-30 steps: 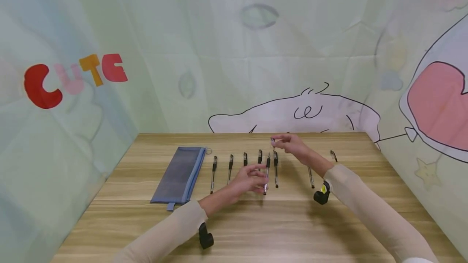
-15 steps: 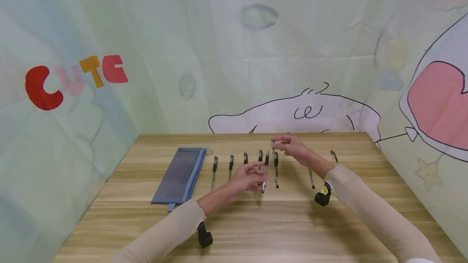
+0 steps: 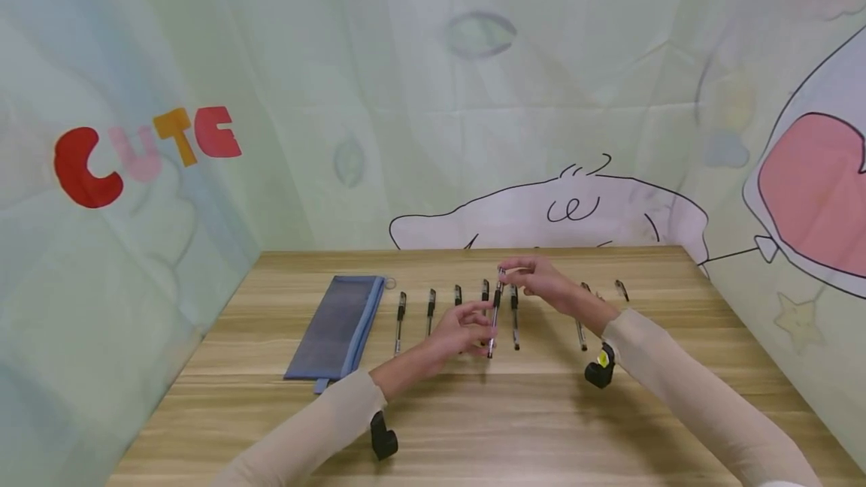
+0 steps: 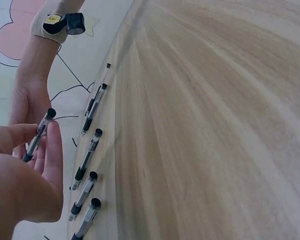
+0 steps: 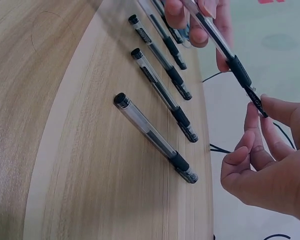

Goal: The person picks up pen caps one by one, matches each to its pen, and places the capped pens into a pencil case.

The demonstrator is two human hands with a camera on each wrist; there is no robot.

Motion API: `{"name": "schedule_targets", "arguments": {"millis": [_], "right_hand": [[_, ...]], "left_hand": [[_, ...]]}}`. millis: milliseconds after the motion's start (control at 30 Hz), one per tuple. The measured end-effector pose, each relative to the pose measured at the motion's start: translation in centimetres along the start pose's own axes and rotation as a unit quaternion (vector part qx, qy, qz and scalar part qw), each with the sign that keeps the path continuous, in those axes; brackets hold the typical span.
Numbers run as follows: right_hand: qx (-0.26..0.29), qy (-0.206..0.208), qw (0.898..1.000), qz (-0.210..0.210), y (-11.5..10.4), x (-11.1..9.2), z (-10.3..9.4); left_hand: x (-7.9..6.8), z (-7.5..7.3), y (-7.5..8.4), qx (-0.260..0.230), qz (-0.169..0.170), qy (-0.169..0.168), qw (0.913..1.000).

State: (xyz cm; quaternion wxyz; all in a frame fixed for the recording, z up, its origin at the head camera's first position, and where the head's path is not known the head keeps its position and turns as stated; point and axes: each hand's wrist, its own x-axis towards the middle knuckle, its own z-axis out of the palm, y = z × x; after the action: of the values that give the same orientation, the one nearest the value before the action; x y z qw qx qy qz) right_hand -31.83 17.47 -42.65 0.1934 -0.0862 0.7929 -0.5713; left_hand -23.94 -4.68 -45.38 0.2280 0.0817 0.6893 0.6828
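Observation:
My left hand [image 3: 458, 333] holds a clear-barrelled gel pen [image 3: 495, 325] by its barrel, raised above the table with its black grip end pointing away. Thumb and fingertips of my right hand [image 3: 541, 282] pinch the pen's cap [image 5: 256, 101] at that far end. In the right wrist view the cap lines up with the pen and sits over its tip, right against the black grip. The left wrist view shows the barrel's black end plug [image 4: 51, 113] sticking out between left thumb and fingers. Just right of the held pen lies a capped pen [image 3: 515, 322].
Several similar capped pens, such as one at the left [image 3: 401, 318], lie in a row on the wooden table [image 3: 473, 427]. Two more, one a pen [image 3: 582, 333] partly behind my right forearm, lie rightward. A blue mesh zip pouch [image 3: 328, 329] lies at left. A printed curtain [image 3: 304, 96] stands behind.
The cap in my right hand and the pen in my left have come together; a gap showed between them before. The pens on the table stay put.

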Motion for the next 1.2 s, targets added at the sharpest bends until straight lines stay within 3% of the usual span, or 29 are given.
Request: {"name": "schedule_targets", "arguments": {"millis": [533,833,1200], "right_hand": [[0.005,0.003,1.000,-0.007,0.9,-0.5,0.3],[-0.027,0.007,0.999,-0.027,0.5,-0.5,0.9],[-0.046,0.052,0.998,0.003,-0.2,-0.2,2.7]], "left_hand": [[0.1,0.5,-0.1,0.002,-0.008,0.020,0.9998],[0.3,0.1,0.3,-0.025,-0.015,0.000,0.9996],[0.1,0.1,0.4,-0.024,-0.034,0.041,0.9983]]}}
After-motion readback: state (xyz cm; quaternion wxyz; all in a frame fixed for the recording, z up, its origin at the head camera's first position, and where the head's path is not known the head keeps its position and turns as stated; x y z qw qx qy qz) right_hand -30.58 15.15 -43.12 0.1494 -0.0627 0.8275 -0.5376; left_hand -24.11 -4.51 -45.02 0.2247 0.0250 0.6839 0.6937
